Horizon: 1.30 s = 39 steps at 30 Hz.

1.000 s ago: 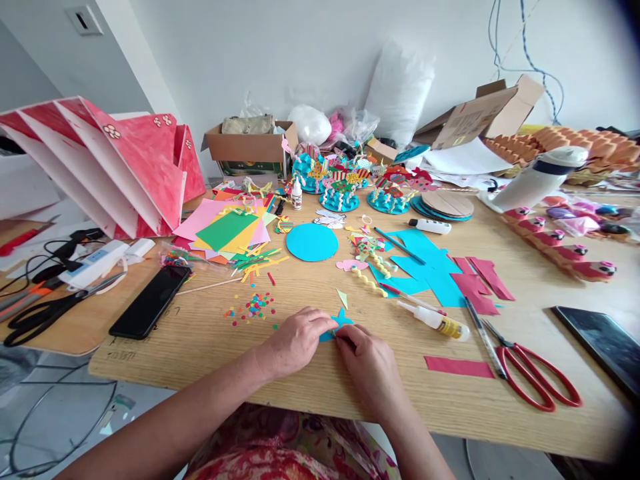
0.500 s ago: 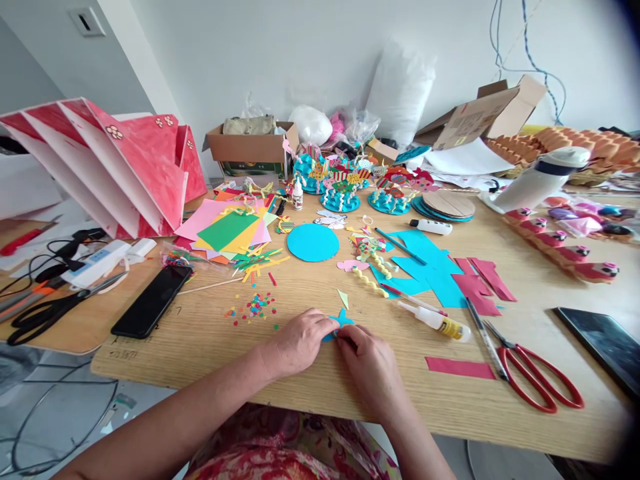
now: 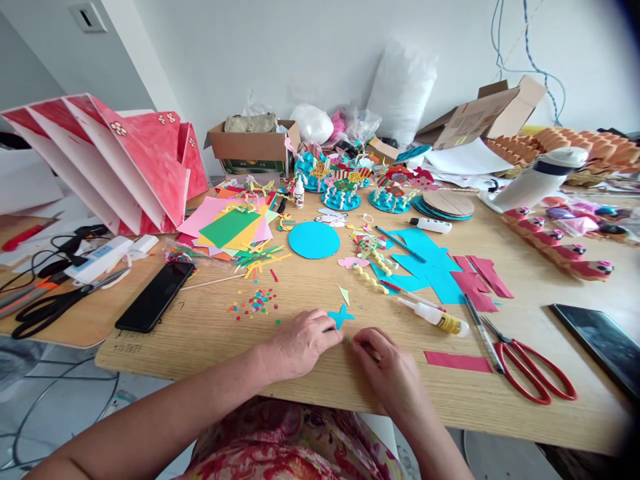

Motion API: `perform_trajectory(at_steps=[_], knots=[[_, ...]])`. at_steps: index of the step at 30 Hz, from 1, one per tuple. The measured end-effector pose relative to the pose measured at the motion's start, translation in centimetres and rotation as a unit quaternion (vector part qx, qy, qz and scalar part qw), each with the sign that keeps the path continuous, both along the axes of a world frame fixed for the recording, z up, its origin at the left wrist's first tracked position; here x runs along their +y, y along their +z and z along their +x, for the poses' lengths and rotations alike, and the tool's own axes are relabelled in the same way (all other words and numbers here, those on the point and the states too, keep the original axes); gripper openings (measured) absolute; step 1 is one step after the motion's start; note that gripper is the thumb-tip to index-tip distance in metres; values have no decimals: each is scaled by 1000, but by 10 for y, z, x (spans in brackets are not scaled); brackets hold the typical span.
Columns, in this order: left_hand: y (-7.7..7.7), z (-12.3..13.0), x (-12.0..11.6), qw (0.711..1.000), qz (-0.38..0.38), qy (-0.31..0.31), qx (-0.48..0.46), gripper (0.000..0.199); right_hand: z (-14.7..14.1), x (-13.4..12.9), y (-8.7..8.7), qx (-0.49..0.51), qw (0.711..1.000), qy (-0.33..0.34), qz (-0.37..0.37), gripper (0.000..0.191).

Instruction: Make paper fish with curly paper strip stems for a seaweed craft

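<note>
A small blue paper cutout (image 3: 341,316) with pointed arms lies on the table just beyond my hands. My left hand (image 3: 306,343) rests at its lower left, fingers together and touching its edge; whatever is under the fingertips is hidden. A little to the right, my right hand (image 3: 387,363) is closed with its fingers curled in a pinch, and what it holds is too small to make out. A pale green paper triangle (image 3: 344,294) lies above the cutout. Left of it are scattered coloured paper dots (image 3: 261,301). Farther back sits a blue disc (image 3: 314,240).
Red-handled scissors (image 3: 535,370), a pen (image 3: 484,333), a glue bottle (image 3: 440,319) and a red strip (image 3: 458,361) lie at the right. A black phone (image 3: 155,297) is at the left. Finished blue-based crafts (image 3: 341,197) stand at the back.
My right hand has moved right, away from the blue cutout, and a gap now separates my hands. My left hand has shifted slightly down, showing more of the cutout. The view has shifted slightly.
</note>
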State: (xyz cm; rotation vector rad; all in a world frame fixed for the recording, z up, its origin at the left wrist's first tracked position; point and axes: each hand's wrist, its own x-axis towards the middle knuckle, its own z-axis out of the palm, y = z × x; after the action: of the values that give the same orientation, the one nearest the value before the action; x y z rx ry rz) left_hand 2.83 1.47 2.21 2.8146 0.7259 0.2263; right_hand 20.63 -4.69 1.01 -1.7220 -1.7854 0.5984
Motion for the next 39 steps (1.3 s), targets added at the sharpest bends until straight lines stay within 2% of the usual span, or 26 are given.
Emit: perform_trajectory(at_steps=[7,15,19,25,31,39], knots=[[9,1,-10,999,36,1,37,32,27,-29,5,-32,999,-14,-32,21],[0,1,-12,996,68,7,51,31,18,-45,6,-75,994,-59,-47,23],[2,3,-13,996,71,8,60,29,13,-42,9,-106,990,-70,-57,22],[5,5,-15,994,85,6,72,29,6,-30,8,-145,987,-46,-49,21],[2,6,-17,993,96,9,62,28,-2,-19,8,-159,986,-29,-45,21],[0,6,-18,993,91,16,73,33,-5,-14,-3,-162,985,-19,-53,18]])
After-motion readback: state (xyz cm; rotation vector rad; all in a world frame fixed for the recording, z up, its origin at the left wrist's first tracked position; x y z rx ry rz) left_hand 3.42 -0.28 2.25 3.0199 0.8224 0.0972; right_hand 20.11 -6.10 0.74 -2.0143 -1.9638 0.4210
